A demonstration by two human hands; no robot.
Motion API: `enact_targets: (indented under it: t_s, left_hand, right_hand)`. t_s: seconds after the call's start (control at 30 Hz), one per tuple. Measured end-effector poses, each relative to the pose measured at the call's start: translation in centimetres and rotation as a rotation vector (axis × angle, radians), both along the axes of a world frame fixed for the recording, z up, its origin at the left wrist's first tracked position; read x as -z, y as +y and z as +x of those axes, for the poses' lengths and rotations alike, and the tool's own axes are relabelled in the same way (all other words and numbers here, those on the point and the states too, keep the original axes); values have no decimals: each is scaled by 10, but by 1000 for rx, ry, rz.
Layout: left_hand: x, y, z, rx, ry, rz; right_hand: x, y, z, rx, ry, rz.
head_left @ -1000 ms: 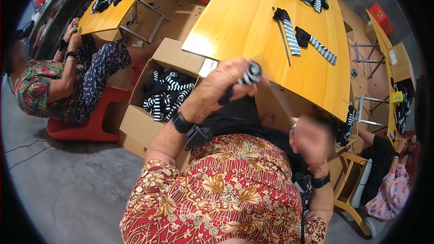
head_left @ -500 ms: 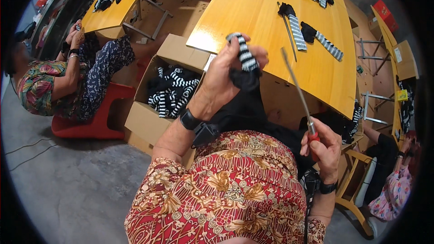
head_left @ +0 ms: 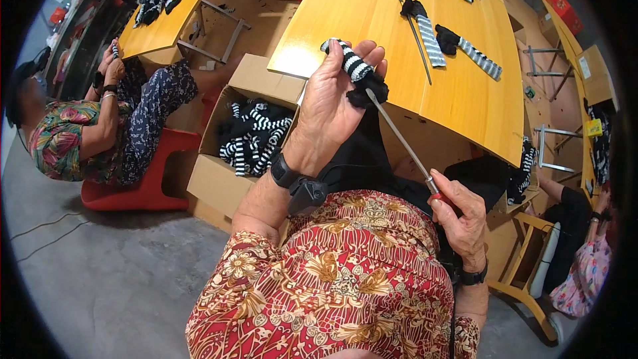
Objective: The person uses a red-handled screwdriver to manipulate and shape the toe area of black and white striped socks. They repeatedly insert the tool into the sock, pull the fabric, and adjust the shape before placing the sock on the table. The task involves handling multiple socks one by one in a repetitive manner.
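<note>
A long yellow wooden table (head_left: 399, 40) runs away from the seated person, over a grey concrete floor (head_left: 100, 272). A second yellow table (head_left: 166, 23) stands to the left, heaped with striped pieces, and beside it another person (head_left: 86, 126) in a flowered top sits on a red stool (head_left: 143, 183). At the far right, someone in a pink print (head_left: 578, 272) is half cut off by the dark rim of the view.

The far end of the main table is bent and blurred, so the pile there is hard to make out. Two striped socks (head_left: 452, 43) and a thin rod (head_left: 415, 40) lie on its top.

An open cardboard box (head_left: 226, 179) stands on the floor against the table's near corner, filled with black-and-white striped socks (head_left: 256, 139).

The left hand (head_left: 335, 103) is raised over the table's edge, fingers closed around a striped sock (head_left: 355, 70) with a black toe. The right hand (head_left: 462, 216) sits lower, above the lap, clenched on the red handle of a long metal rod (head_left: 399, 139) whose tip reaches into the sock's black end.
</note>
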State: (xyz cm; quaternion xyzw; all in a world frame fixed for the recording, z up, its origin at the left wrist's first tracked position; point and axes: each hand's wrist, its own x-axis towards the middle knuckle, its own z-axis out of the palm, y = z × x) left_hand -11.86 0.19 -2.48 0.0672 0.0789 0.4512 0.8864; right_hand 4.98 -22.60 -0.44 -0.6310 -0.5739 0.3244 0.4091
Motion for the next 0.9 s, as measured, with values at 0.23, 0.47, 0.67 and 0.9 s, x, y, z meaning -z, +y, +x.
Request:
enact_targets:
  t_s: [0.23,0.47,0.67,0.9]
  left_hand:
    - [10,-1,6,16,-27,-51]
    - [10,2,6,-95,20,-172]
    - [6,-5,13,-72,81,-193]
    - [14,-9,16,-1,55,-138]
  right_hand:
    - [10,-1,0,43,74,14]
    - [9,-11,4,34,87,41]
    - [10,-4,-1,65,108,-30]
    - [13,1,-1,63,100,-34]
